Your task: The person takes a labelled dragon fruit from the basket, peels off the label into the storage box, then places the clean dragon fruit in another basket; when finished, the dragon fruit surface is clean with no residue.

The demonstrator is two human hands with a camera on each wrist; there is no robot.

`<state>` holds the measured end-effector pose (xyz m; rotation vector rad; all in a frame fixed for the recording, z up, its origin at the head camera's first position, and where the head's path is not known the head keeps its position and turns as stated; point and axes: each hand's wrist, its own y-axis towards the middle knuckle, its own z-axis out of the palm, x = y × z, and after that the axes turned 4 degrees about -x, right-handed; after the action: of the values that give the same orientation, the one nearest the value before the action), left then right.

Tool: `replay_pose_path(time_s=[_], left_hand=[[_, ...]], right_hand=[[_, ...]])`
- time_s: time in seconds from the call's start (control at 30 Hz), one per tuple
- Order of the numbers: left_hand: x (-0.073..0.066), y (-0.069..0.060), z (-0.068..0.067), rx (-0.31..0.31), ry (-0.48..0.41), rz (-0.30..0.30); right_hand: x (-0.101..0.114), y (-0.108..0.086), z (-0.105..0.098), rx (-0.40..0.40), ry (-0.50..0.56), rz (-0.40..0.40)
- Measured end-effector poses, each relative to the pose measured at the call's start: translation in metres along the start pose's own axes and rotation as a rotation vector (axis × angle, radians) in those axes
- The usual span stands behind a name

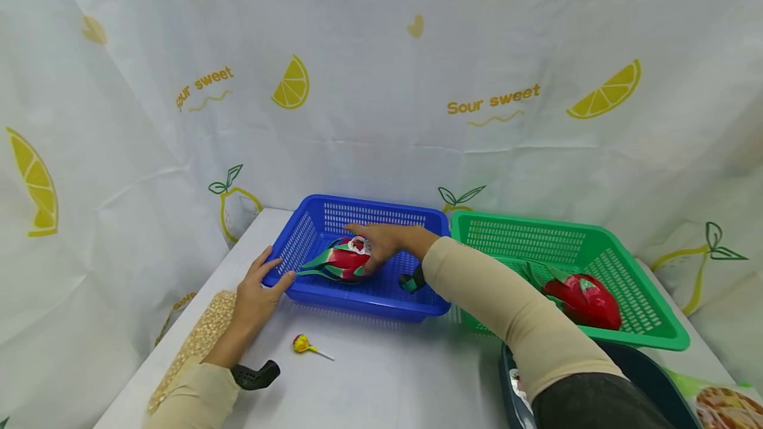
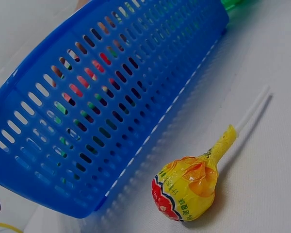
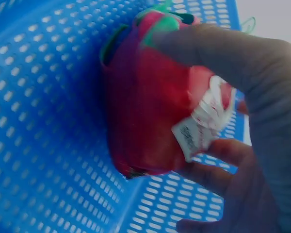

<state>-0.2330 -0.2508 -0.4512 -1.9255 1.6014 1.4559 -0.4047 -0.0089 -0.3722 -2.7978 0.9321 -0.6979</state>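
Observation:
Inside the blue basket [image 1: 369,306], my right hand [image 1: 384,243] grips a red dragon fruit with green leaf tips [image 1: 346,261]. In the right wrist view, the thumb lies over the top of the red fruit [image 3: 145,102] and the other fingers reach along its side, by a white tag [image 3: 189,138]. At the basket's left end, my left hand [image 1: 255,296] rests on the rim with its fingers spread. A lollipop in a yellow and red wrapper [image 1: 301,343] lies on the table in front of the basket, seen close in the left wrist view [image 2: 186,189].
To the right stands a green basket [image 1: 650,339] with another red fruit [image 1: 587,303] in it. A dark basin [image 1: 650,376] is partly under my right sleeve, beside a printed packet [image 1: 727,406]. A beige grainy strip [image 1: 205,333] runs along the left side of the table.

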Motion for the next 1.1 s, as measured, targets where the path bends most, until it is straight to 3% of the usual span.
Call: replay_pose_path(time_s=[0.27, 0.6, 0.87, 1.1], left_hand=[[-0.003, -0.001, 0.001, 0.015, -0.003, -0.009], [-0.003, -0.001, 0.0, 0.03, 0.007, -0.036], [-0.005, 0.0, 0.001, 0.013, 0.002, -0.009], [-0.003, -0.001, -0.001, 0.017, -0.003, -0.009]], right_hand=[[-0.001, 0.004, 0.014, -0.079, -0.042, -0.008], [-0.002, 0.007, 0.023, -0.16, 0.027, -0.058], [0.007, -0.018, -0.006, -0.291, 0.138, -0.041], [0.015, -0.064, -0.028, -0.394, 0.271, 0.007]])
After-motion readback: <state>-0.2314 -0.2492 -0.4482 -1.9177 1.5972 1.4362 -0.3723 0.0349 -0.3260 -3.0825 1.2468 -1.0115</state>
